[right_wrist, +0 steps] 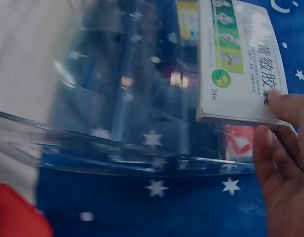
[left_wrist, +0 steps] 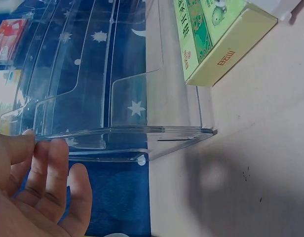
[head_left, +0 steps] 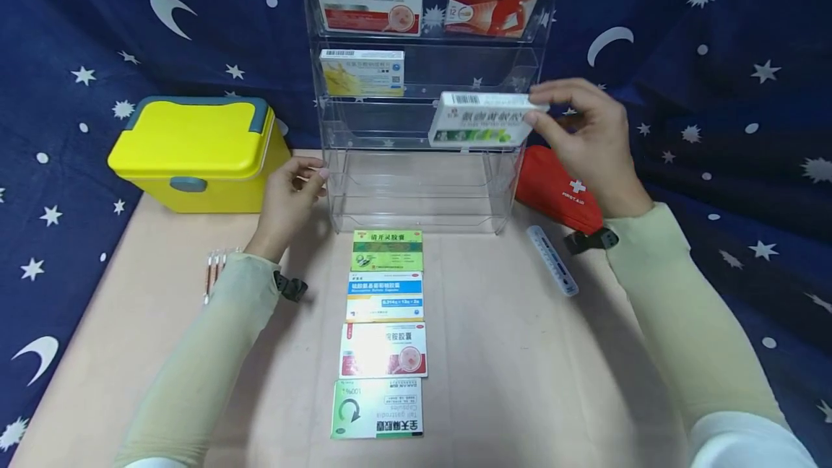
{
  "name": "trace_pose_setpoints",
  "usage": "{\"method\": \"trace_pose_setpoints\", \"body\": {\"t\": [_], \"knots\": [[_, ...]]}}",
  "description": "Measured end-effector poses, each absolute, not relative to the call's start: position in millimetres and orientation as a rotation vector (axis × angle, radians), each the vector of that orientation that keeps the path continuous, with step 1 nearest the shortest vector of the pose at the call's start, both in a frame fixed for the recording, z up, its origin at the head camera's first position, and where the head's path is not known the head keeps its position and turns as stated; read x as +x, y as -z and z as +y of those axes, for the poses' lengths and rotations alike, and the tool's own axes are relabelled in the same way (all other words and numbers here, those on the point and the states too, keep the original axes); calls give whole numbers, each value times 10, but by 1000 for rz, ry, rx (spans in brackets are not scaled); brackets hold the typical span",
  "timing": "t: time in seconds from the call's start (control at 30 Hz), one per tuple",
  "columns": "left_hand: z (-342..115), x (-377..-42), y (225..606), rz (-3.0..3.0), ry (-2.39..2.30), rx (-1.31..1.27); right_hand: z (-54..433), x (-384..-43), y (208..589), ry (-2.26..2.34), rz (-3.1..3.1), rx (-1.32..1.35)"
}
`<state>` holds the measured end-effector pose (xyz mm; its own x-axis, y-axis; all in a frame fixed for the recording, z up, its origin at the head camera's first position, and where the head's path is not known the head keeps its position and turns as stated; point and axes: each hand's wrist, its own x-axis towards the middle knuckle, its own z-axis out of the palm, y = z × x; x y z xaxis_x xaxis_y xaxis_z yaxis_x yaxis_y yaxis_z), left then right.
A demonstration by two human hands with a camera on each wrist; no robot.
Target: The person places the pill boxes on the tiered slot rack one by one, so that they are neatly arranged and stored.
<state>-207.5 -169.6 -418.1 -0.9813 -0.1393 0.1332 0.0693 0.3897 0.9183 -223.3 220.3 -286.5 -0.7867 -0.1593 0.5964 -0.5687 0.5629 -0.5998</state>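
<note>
In the head view my right hand (head_left: pixel 588 139) pinches the right end of a white medicine box (head_left: pixel 484 120) with a green strip. The box is held tilted in front of the right side of a clear tiered display rack (head_left: pixel 416 211); the right wrist view shows thumb and fingers on the end of the white box (right_wrist: pixel 241 64). My left hand (head_left: pixel 292 197) grips the rack's left side edge, and in the left wrist view its thumb and fingertips (left_wrist: pixel 58 148) meet that clear edge. Upper tiers carry a red-and-white box (head_left: pixel 370 2), an orange-red box (head_left: pixel 495 2) and a yellow-and-white box (head_left: pixel 362 74).
Several medicine boxes lie in a column before the rack, the green one (head_left: pixel 388 251) nearest it. A yellow case (head_left: pixel 195 143) and cotton swabs (head_left: pixel 214 269) are at left. At right lie a red first-aid pouch (head_left: pixel 552 190) and a white-and-blue stick-shaped packet (head_left: pixel 552 261).
</note>
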Motion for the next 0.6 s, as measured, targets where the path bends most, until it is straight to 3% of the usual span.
{"method": "trace_pose_setpoints", "body": {"t": [0.27, 0.6], "knots": [[-1693, -2082, 4169, -2457, 1629, 53, 2098, -2891, 2603, -1107, -2247, 462], [-1710, -2088, 4181, -2470, 1630, 64, 2012, -3155, 2559, -888, -2462, 448]]}}
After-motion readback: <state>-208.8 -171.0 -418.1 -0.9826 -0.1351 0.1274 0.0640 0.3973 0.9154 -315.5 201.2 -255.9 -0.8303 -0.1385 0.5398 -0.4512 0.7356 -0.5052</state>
